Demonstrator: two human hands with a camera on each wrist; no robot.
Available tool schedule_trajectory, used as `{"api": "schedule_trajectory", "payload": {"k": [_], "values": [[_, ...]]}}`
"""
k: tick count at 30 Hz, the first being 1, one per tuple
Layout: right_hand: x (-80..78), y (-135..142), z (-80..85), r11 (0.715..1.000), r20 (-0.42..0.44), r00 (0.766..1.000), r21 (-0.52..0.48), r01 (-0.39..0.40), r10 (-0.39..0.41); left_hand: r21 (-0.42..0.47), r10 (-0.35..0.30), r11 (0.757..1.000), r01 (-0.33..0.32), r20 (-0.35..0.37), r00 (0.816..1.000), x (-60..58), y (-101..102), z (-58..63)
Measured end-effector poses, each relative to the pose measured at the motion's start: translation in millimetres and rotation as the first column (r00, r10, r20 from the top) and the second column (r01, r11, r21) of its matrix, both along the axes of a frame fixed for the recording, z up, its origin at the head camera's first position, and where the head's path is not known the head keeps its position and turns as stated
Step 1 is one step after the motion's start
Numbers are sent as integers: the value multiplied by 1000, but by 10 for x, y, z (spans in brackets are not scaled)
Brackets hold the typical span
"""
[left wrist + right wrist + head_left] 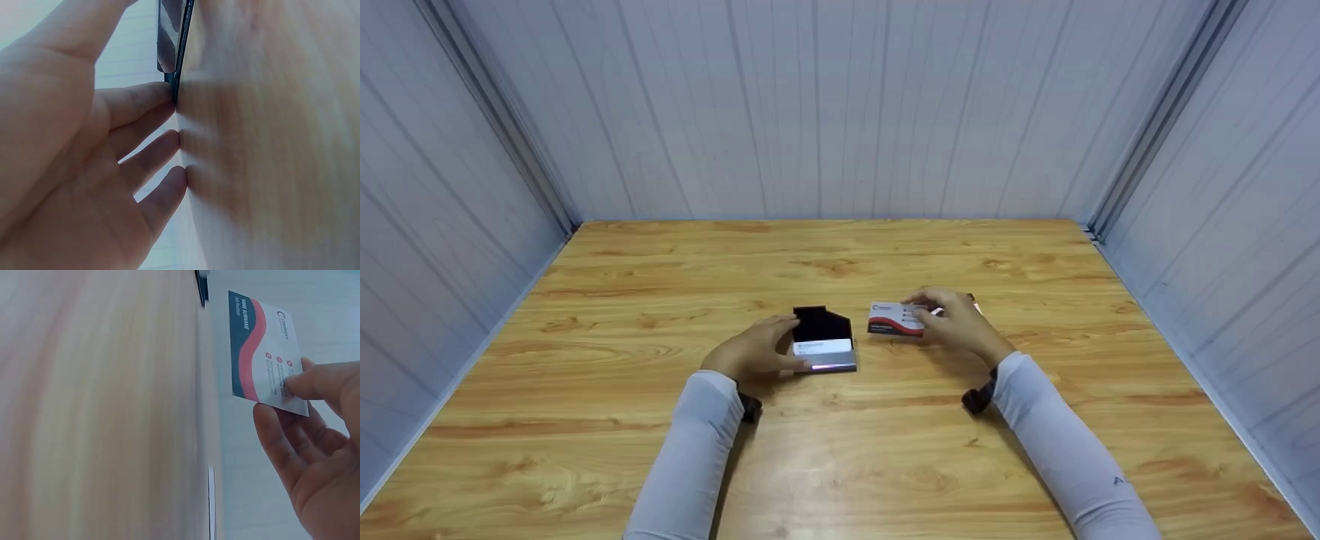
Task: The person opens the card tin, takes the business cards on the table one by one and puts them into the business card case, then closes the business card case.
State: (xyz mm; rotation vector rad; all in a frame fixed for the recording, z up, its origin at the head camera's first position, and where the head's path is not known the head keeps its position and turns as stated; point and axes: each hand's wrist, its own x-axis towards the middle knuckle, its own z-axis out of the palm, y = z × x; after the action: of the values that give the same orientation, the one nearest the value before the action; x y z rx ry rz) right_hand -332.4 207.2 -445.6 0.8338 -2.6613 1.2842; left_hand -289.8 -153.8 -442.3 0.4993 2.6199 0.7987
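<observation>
A business card (891, 318), white with a red wave and a dark band, is pinched between the thumb and fingers of my right hand (960, 322). In the right wrist view the card (264, 349) is raised off the table. To its left stands a black and silver card holder (825, 360), its lid open and a white card (821, 346) inside. My left hand (754, 349) holds the holder at its left side, thumb at the front and fingers farther back. In the left wrist view the other fingertips (179, 175) touch the table.
More cards (976, 304) lie on the table behind my right hand, mostly hidden by it; a thin white edge (211, 500) shows in the right wrist view. The wood-grain table (832, 262) is bounded by pale panel walls (825, 112) at back and sides.
</observation>
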Motion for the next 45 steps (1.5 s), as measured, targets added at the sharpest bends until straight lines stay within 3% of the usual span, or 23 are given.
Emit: {"api": "schedule_trajectory", "payload": {"k": [5, 10, 21, 25, 31, 45], "values": [[-37, -270, -5, 999, -21, 999, -21, -41, 41, -2, -14, 1000, 14, -15, 1000, -17, 1, -2], [-45, -543, -3, 995, 11, 996, -35, -90, 90, 2, -14, 1000, 15, -13, 1000, -28, 7, -1], [-36, -971, -23, 990, 52, 991, -62, -123, 127, 6, -3, 1000, 3, -34, 999, -50, 17, -9], [-33, -1033, -42, 988, 45, 989, -63, -141, 144, 29, -9, 1000, 10, -41, 999, -61, 16, -11], [-11, -1047, -51, 987, 104, 982, -51, -151, 156, 43, -21, 999, 23, -47, 999, -65, 15, -18], [12, -1038, -34, 991, 144, 982, 19, -130, 125, 33, -2, 999, 3, -29, 1000, -61, 26, -9]]}}
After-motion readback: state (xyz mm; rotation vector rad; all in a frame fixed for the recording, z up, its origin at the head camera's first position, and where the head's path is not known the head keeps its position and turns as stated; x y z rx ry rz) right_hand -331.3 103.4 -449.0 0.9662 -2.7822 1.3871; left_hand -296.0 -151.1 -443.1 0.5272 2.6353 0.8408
